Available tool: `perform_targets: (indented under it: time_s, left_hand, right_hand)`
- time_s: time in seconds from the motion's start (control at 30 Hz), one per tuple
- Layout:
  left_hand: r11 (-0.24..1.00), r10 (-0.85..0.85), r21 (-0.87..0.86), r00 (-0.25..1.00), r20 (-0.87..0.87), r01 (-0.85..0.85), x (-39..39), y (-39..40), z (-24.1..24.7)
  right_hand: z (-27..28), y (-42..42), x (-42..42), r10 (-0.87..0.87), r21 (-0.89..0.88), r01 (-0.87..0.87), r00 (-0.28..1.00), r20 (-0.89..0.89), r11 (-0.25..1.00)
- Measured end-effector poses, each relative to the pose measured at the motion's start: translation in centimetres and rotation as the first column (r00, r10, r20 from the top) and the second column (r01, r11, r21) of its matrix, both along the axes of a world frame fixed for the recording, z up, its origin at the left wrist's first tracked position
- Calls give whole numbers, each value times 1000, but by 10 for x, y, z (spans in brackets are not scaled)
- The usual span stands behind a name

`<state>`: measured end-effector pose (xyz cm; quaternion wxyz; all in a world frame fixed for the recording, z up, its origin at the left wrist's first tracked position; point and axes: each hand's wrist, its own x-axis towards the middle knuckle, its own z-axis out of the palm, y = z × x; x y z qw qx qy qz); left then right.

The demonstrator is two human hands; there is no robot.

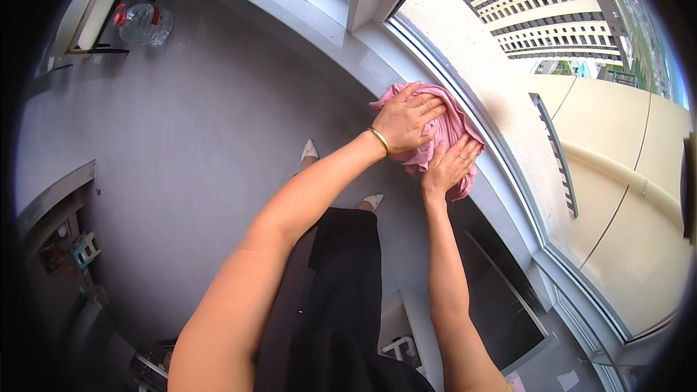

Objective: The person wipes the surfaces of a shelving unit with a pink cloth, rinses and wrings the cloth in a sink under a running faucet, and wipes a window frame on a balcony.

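Observation:
A crumpled pink cloth (447, 114) lies on the light sill (375, 68) beside the window frame, part of it hanging over the inner edge. Both palms press on it. My left hand (408, 120), a gold bangle at its wrist, lies flat across the cloth's upper left part with its fingers pointing right. Lower on the cloth rests my right hand (452, 166), fingers together and a ring on one of them. The cloth under both palms is hidden.
Beyond the window frame (512, 174) stand a pale outer wall and a tall building. A dark panel (490, 283) is below the sill at right. On the grey floor (179, 174), a large clear plastic bottle (146, 24) lies near a chair (90, 16). Open shelving (71, 250) holds items at left.

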<state>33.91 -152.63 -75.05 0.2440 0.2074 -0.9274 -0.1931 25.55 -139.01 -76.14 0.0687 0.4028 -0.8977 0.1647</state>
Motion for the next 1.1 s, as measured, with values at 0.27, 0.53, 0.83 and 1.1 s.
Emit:
perform_targets:
  time_s: [0.27, 0.53, 0.83, 1.1]
  left_hand:
    - [988, 49, -148, 998, 29, -45, 117, -105, -22]
    - [955, 296, -53, 952, 85, -292, 110, -142, -11]
    - [803, 589, -35, 782, 205, -595, 93, -178, -23]
    - [974, 44, 215, 990, 134, -73, 76, -132, -15]
  right_hand:
    - [13, -119, 46, 457, 108, -453, 889, -20, 885]
    - [11, -157, 60, 769, 74, -768, 639, 12, 636]
    - [12, -236, 89, 743, 86, -739, 669, -14, 668]
    - [10, -153, 58, 744, 309, -705, 668, -12, 638]
